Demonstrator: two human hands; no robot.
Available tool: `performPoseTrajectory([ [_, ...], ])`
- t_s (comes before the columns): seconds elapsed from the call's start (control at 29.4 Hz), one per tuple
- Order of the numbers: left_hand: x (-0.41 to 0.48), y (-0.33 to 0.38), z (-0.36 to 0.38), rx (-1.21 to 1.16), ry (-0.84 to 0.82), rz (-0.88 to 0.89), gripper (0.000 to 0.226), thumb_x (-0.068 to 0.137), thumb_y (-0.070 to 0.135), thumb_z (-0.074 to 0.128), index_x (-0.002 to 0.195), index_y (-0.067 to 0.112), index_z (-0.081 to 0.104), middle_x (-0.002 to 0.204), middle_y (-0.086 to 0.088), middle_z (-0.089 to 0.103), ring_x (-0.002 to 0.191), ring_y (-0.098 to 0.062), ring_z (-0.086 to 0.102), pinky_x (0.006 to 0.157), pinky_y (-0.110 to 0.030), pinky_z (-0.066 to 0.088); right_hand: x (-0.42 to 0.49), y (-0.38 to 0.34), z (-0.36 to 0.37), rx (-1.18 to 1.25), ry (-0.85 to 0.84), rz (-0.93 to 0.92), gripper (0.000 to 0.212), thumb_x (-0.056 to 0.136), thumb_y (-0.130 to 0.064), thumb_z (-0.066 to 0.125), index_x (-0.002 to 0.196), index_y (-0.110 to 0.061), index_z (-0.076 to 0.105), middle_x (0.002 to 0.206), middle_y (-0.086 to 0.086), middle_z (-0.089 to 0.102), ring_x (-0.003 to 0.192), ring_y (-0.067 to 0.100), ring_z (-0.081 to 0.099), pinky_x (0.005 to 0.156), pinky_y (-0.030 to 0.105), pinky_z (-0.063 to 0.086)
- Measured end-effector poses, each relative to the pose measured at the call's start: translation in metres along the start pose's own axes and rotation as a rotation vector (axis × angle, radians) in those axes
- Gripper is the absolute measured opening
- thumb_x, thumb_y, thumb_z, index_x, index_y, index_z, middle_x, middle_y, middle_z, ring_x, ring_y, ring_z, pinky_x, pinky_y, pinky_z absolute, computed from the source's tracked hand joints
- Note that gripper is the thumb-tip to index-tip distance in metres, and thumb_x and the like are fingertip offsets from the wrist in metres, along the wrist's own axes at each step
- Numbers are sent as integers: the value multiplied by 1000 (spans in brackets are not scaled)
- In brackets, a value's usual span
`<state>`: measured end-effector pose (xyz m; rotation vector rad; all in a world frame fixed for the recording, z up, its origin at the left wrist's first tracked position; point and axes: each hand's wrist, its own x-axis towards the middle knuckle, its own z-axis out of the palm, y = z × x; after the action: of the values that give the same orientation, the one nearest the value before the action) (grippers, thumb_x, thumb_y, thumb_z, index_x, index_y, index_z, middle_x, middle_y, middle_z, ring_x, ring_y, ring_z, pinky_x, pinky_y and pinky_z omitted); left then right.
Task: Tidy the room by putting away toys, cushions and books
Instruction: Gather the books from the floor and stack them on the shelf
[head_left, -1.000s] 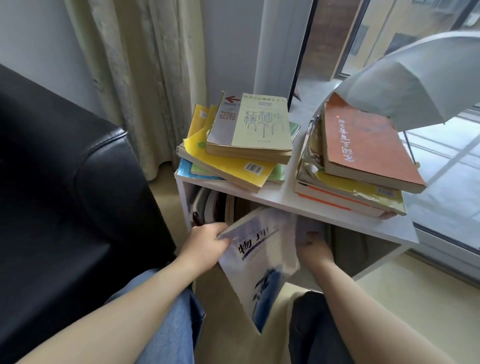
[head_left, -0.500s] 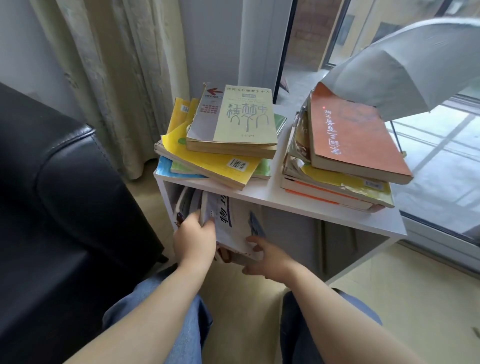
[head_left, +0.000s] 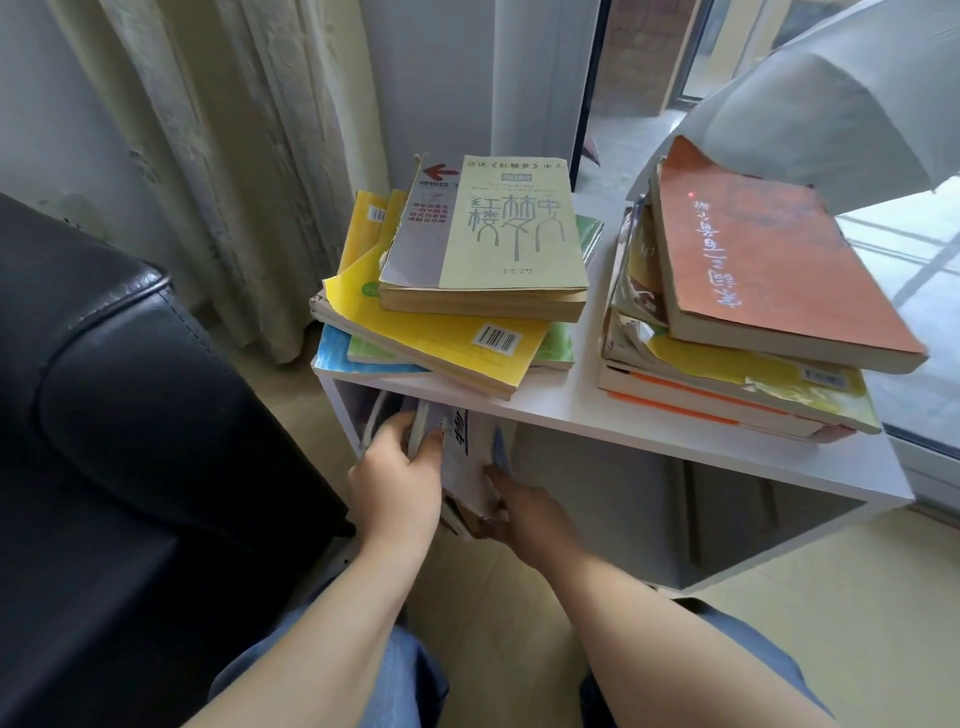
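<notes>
As the book (head_left: 467, 460) stands half under the desk (head_left: 613, 415), my left hand (head_left: 397, 480) grips its top and my right hand (head_left: 527, 512) pinches its lower edge; light and floppy, I judge, best held by the spine.
</notes>
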<state>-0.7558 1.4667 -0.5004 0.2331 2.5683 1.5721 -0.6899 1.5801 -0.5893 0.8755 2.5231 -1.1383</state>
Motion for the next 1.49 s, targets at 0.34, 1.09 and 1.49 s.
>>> performPoseTrajectory([
  [0.34, 9, -9, 11, 226, -151, -3, 28, 86, 32, 62, 112, 21, 61, 90, 1, 67, 89, -25, 63, 75, -34, 53, 22, 1, 15, 10, -30, 13, 71, 90, -25, 62, 149, -28, 24, 139, 9, 51, 120, 24, 54, 95, 27, 42],
  [1.09, 16, -21, -6, 469, -354, -59, 25, 91, 48, 45, 104, 27, 48, 83, 7, 53, 74, -15, 52, 62, -25, 43, 3, -12, -1, 105, 26, 41, 52, 91, -22, 58, 139, -19, 40, 132, 10, 54, 118, 26, 54, 90, 28, 44],
  [1.49, -24, 16, -37, 360, -182, 389, 20, 91, 25, 54, 110, 24, 61, 85, 8, 47, 79, -13, 51, 63, -27, 46, -87, -34, -64, 274, 266, -94, 18, 92, -25, 55, 103, -17, 66, 88, -4, 69, 79, 14, 68, 78, 33, 55],
])
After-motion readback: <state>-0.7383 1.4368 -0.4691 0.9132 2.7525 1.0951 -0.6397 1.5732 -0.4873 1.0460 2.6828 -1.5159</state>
